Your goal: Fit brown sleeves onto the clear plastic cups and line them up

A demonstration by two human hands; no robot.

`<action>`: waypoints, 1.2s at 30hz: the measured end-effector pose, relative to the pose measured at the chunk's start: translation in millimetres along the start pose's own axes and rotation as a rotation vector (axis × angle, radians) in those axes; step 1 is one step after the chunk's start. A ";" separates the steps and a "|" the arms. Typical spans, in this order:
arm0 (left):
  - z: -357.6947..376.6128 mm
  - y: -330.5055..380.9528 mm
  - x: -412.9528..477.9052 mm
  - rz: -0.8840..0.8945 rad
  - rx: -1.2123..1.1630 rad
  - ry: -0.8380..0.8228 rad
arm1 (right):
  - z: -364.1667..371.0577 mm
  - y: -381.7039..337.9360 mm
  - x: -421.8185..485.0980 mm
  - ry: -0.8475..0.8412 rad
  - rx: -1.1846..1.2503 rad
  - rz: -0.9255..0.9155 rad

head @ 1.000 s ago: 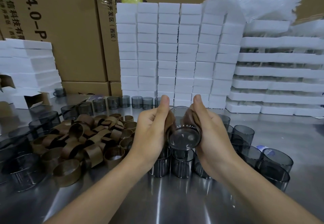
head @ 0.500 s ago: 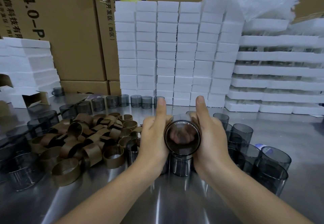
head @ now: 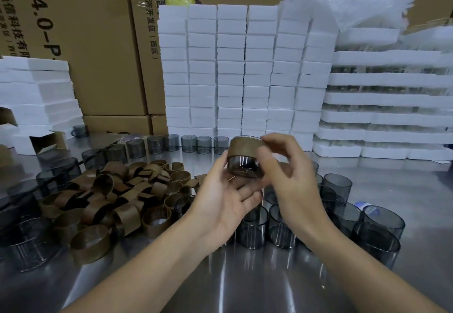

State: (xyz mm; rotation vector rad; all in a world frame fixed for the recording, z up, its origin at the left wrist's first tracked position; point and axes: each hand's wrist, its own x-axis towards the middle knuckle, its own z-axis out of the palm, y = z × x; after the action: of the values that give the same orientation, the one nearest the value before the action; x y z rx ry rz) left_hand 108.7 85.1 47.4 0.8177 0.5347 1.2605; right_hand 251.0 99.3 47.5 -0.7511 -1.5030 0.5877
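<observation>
1. Since the earlier frame we have turned the cup [head: 245, 159] from base-toward-us to nearly upright, and lifted it a little above the cluster of bare cups [head: 255, 229] on the steel table [head: 245, 285].
2. We hold the cup in the air, in front of the far row of cups [head: 196, 144] by the white foam stacks [head: 245, 67]. Its brown sleeve [head: 244, 147] wraps the upper part of the wall, and a band of smoky clear plastic shows below it.
3. Our left hand [head: 220, 202] lies palm-up under and beside the cup, fingers loosely curled and thumb against its left wall, cradling it more than clamping it.
4. Our right hand [head: 286, 177] curls round the right side, fingertips at the rim and sleeve edge; it is blurred, so we cannot tell how firmly it presses.
5. We judge the cup light and stiff but thin-walled, and its bare plastic slick (a hard squeeze could flex it out of round).
6. The sleeve looks like thin card or veneer: soft enough to crease, and it gives more friction than the plastic.
7. Best hold, in our view: opposed fingers on the sleeved band, or a palm under the base.
8. Many loose sleeves [head: 117, 195] lie heaped at our left, so most of the job remains.
</observation>
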 end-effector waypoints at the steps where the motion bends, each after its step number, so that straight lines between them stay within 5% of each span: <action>1: -0.2 0.8 -0.2 -0.024 -0.066 0.000 | 1.6 2.2 -3.4 -0.054 -0.035 -0.018; 11: -11.8 7.6 -1.2 -0.194 -0.168 -0.143 | 4.7 3.3 -9.9 -0.088 -0.256 -0.163; 36: -12.9 -5.1 3.1 -0.146 -0.250 -0.188 | -5.1 18.0 -3.5 -0.151 -0.628 -0.369</action>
State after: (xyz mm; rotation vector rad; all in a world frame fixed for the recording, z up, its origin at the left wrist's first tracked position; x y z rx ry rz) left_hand 103.0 90.7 35.7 0.6661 0.2733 1.0779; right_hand 258.0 108.0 32.1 -0.8806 -1.9381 -0.1257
